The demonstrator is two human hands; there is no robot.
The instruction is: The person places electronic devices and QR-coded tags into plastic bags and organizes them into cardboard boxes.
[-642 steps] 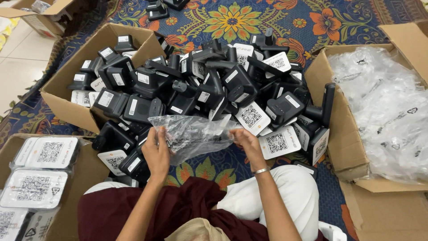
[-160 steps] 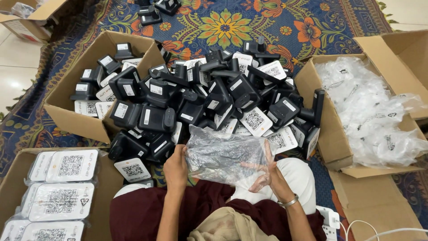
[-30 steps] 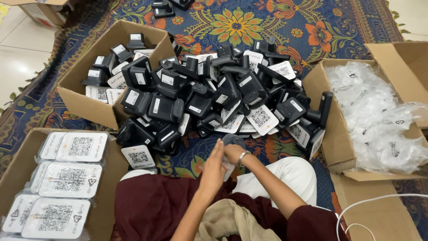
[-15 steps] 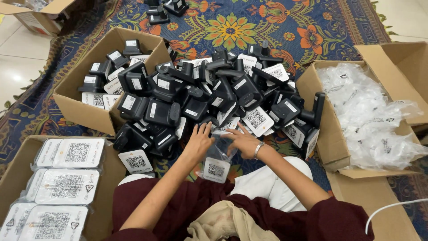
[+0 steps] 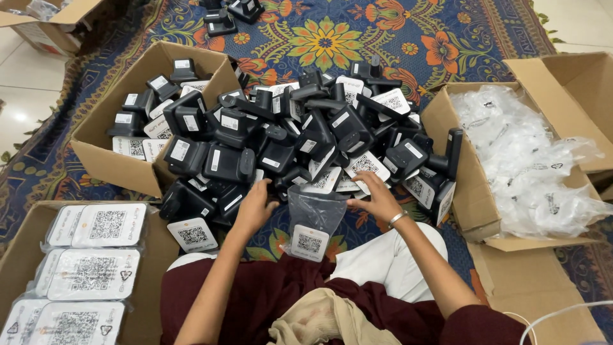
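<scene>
Both hands (image 5: 255, 206) (image 5: 378, 199) now off the bagged device (image 5: 313, 223), open, fingers on the black pile (image 5: 300, 137).

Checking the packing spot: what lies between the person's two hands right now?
In the head view, a clear plastic bag holding a device with a white coded card lies between the left hand and the right hand.
</scene>
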